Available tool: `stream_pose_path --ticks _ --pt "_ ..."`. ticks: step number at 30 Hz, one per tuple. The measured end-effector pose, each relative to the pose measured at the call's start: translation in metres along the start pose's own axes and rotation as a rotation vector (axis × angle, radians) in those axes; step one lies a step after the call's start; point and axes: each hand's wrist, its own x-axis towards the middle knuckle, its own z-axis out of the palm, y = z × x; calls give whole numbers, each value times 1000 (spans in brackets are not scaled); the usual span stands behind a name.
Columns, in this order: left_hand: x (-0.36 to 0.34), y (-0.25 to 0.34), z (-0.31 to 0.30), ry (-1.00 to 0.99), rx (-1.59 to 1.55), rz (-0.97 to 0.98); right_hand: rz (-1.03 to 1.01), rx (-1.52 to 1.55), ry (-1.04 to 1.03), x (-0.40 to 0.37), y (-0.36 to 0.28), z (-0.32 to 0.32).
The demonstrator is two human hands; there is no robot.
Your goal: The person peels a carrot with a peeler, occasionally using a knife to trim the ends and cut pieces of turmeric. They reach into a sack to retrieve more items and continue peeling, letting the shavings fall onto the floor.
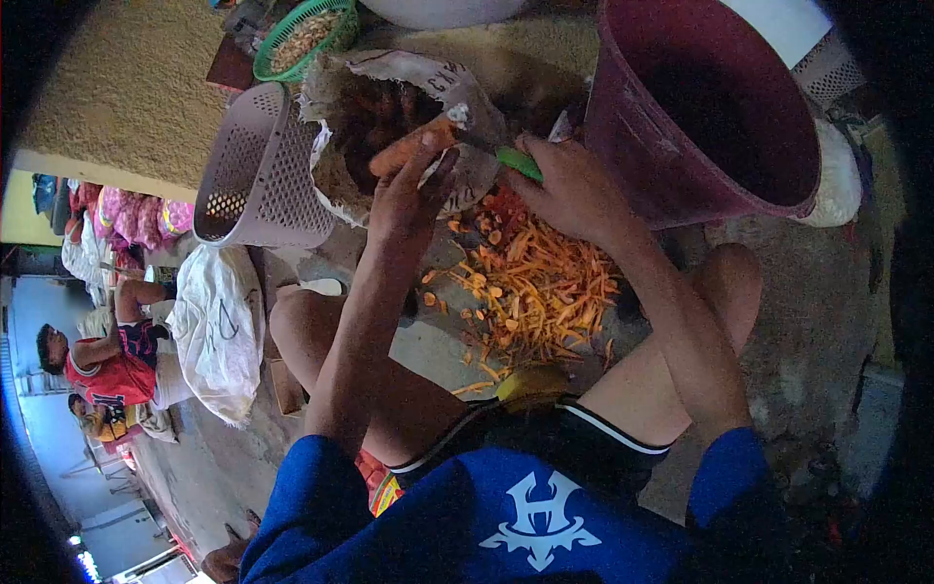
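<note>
My left hand (413,195) is closed around an orange carrot (413,149), holding it over the mouth of a white sack (467,92). Dark reddish-brown roots, probably unpeeled carrots, show inside the sack. A green-handled knife (520,163) is gripped in my right hand (569,190). Its blade points left toward the carrot and is hard to make out. Below both hands, a heap of orange peelings and cut carrot ends (535,282) lies on the floor between my legs.
A large maroon tub (637,127) stands to the right of the sack. At left are a pale perforated basket (292,180), a green basket (345,34) and a full white sack (219,326). Two people (112,365) sit farther left, near pink net sacks (136,216).
</note>
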Motion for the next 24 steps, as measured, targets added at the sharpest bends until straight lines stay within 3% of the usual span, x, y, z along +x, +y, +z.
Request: stream_pose_path --ticks 4,5,7,9,13,15,16,18,20,22,24 --pt "-19 17 13 -23 -90 -85 100 -72 -27 11 11 0" --pt "-19 22 9 -99 -17 -140 98 -74 -31 11 13 -1" --pt "-22 25 12 -178 50 -200 -60 -181 150 8 14 -8" --pt "-31 26 21 -314 236 -202 -41 -213 92 3 10 -17" --pt "-42 22 29 -116 274 -289 19 -226 -73 -1 10 -14" --pt "-39 19 18 -406 215 -367 1 -222 -107 4 19 -6" --pt "-43 17 25 -408 212 -370 -20 -219 -141 4 23 -3" --pt "-54 14 46 -84 420 -217 -82 -240 -38 -1 21 0" --pt "-51 14 36 -131 436 -249 -144 -256 65 -4 21 3" --pt "-51 13 33 -180 451 -279 -12 -247 -49 0 25 3" --pt "-56 11 36 -135 684 -226 112 -174 -71 12 42 2"
